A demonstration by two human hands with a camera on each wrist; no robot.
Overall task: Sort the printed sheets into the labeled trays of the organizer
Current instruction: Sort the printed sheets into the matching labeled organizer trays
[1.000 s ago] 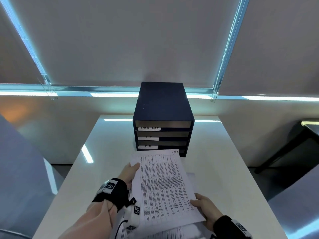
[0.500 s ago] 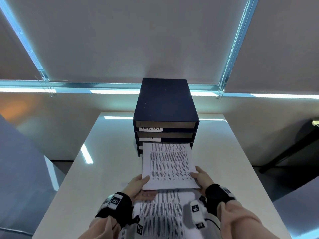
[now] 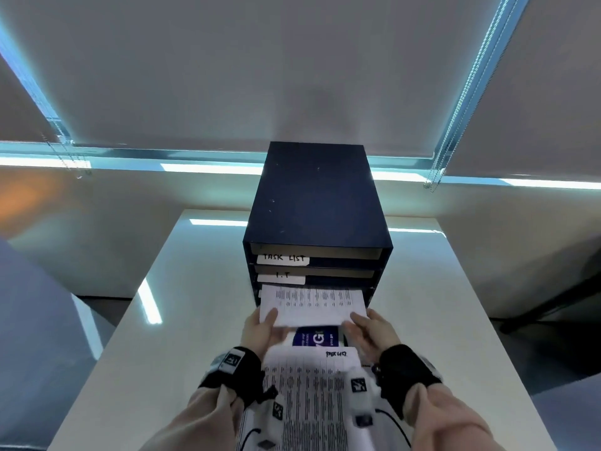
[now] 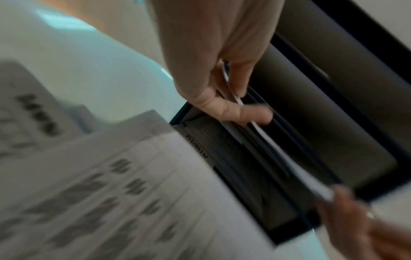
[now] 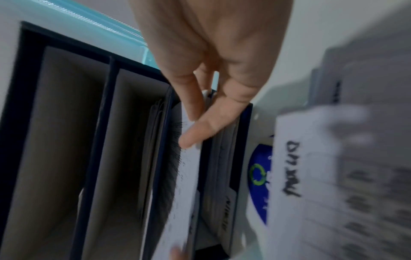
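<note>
On white table (image 3: pixel 201 304), left hand (image 3: pixel 260 330) and right hand (image 3: pixel 370 332) pinch sheet (image 3: pixel 312 304) entering organizer (image 3: pixel 315 196).

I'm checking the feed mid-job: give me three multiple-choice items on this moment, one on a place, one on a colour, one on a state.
1. Into which tray of the organizer is the held sheet going?
A. top, TASK LIST
B. second, I.T
C. third from the top

2. What colour is the organizer?
A. dark navy
B. white
C. red

3. How is the sheet held?
A. left hand only
B. left hand and right hand, one at each near corner
C. lying loose on the table

Answers: 1 C, its far edge sits just under the I.T label. 2 A, the head view shows it. 3 B, both grips pinch it.
</note>
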